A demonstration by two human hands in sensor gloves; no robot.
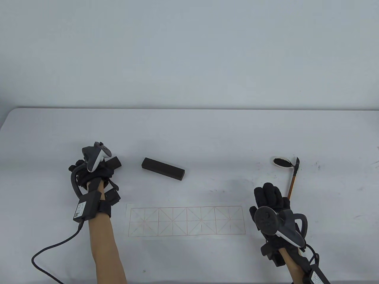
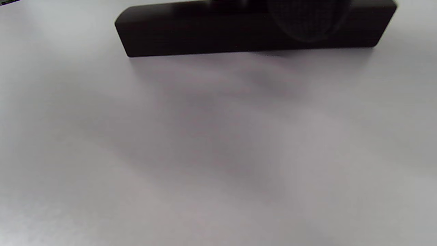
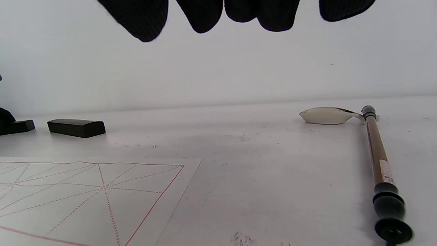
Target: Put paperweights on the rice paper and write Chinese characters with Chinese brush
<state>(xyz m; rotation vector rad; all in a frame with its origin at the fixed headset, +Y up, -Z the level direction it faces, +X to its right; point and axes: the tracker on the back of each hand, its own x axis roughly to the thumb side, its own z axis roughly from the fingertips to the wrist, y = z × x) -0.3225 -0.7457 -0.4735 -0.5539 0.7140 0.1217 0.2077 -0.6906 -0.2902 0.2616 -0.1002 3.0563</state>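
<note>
My left hand (image 1: 88, 173) sits on a dark wooden paperweight (image 1: 114, 162) at the table's left, with its fingers curled round it. The same block (image 2: 252, 30) lies on the table in the left wrist view, a blurred fingertip (image 2: 307, 20) in front of it. A second paperweight (image 1: 163, 169) lies free to its right, seen also as a dark block (image 3: 76, 127). The rice paper (image 1: 186, 220) with its red grid lies flat at the front. My right hand (image 1: 268, 192) hovers open to the paper's right, fingertips (image 3: 205, 13) holding nothing. The brush (image 1: 292, 185) lies beside it.
A small white ink dish (image 1: 281, 162) stands at the brush's far end, the brush tip leaning on it. Ink specks mark the table (image 1: 207, 133) between dish and paper. A cable (image 1: 50, 245) trails from my left wrist.
</note>
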